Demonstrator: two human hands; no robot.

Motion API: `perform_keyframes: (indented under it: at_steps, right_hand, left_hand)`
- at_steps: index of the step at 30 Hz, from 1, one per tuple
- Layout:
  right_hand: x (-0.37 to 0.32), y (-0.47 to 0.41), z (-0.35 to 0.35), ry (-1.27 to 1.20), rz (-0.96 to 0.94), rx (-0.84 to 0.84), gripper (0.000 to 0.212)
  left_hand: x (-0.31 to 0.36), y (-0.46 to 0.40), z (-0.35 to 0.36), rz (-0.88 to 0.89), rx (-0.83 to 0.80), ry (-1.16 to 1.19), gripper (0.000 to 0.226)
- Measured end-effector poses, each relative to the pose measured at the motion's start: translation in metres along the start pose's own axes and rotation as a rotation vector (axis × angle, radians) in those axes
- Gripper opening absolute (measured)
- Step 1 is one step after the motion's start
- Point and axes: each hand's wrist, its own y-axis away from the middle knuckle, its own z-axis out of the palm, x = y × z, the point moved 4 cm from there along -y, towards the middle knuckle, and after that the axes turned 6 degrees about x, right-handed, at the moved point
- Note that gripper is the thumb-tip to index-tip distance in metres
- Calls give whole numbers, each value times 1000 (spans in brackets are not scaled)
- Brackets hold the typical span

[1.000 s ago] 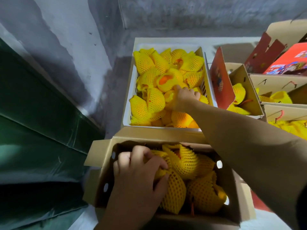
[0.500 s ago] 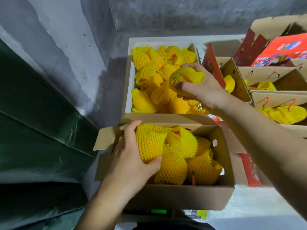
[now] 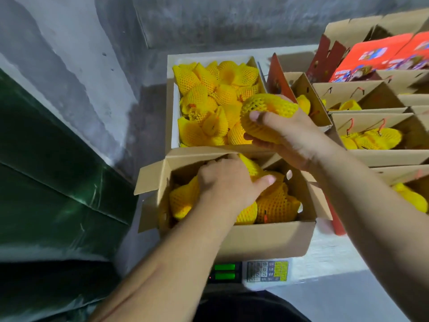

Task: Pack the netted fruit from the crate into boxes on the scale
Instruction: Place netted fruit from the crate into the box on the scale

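A white crate [image 3: 172, 108] at the back is full of fruit in yellow foam nets [image 3: 209, 105]. In front of it an open cardboard box [image 3: 262, 238] stands on a scale [image 3: 250, 271] with green digits and holds several netted fruit [image 3: 274, 203]. My right hand [image 3: 287, 133] grips one netted fruit [image 3: 267, 112] above the crate's near right corner. My left hand [image 3: 227, 182] lies inside the box, fingers curled over the fruit at its back; whether it grips one is hidden.
To the right stand several open cardboard boxes [image 3: 376, 156] with netted fruit, and red printed lids [image 3: 371, 56] behind them. A concrete wall runs at the back and left, with a dark green sheet [image 3: 53, 182] at the left. The scale sits on a white surface [image 3: 325, 259].
My right hand has carried the netted fruit nearer, to the crate's near right corner. My left hand has shifted from the box's left side to its back, over the packed fruit.
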Motion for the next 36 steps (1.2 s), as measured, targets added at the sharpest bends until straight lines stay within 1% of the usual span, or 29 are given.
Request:
perform_keyframes:
  at_steps: [1,2,4,7,9,12,14,15,17,18,19,21,22,23,25,26,28,29,31,32,34,36]
  right_hand:
    - [-1,2,0,-6,-1,5,44]
    - [-1,4,-1,-7,-8,8,47]
    - [-3,7,-4,-14,-33,9,53]
    - [-6,9,-9,-8,-60,23,60]
    - [-7,11,-13,-1,-77,32,60]
    - [-8,11,-18,-26,-86,47,56]
    - [-7,11,-22,-34,-69,58,58]
    - [-6,11,-24,-33,-53,60,60]
    - [-4,13,-27,-88,-4,27,63]
    - [-4,16,-26,-150,33,-16,62]
    - [-4,18,-24,-235,82,-79,61]
    - [-4,24,-15,-398,181,-190,60]
    - [-3,25,-11,-407,210,-199,55]
    - [0,24,-7,-366,223,-179,47]
    - [2,23,-1,-245,172,-74,41]
    - [3,23,1,-222,150,-36,42]
    - [1,26,6,-203,120,-28,43]
    - [-1,29,9,-193,100,-43,41]
    - [-4,32,12,-141,56,-65,27]
    - [-5,33,13,-110,33,-76,20]
    - [-4,34,16,-71,-4,-90,9]
    - [-3,34,19,-105,-8,-90,9]
  left_hand:
    - [11,-9,5,-14,-19,-64,92]
    - [21,-14,11,-3,-6,-102,88]
    - [29,-15,19,38,36,-112,84]
    - [20,-5,25,90,109,12,87]
    - [17,4,24,155,172,91,92]
    - [22,16,16,243,248,278,99]
    - [19,21,7,270,302,312,98]
    - [14,20,5,263,306,312,99]
    - [1,18,7,212,235,357,104]
    - [-4,18,6,176,185,447,105]
    - [-8,18,4,133,149,598,104]
    - [-9,18,-2,57,126,968,94]
    - [-9,17,-6,24,107,1131,90]
    - [-8,17,-10,-15,76,1271,89]
    - [-7,17,-15,-110,12,1485,86]
    - [-8,17,-17,-160,-5,1566,86]
    - [-10,17,-18,-240,-18,1685,88]
    - [-12,16,-17,-263,-28,1738,83]
    - [-13,13,-16,-267,-70,1816,61]
    - [-12,12,-16,-258,-106,1844,56]
    - [-10,10,-17,-232,-146,1882,63]
    - [-12,8,-15,-219,-134,1889,69]
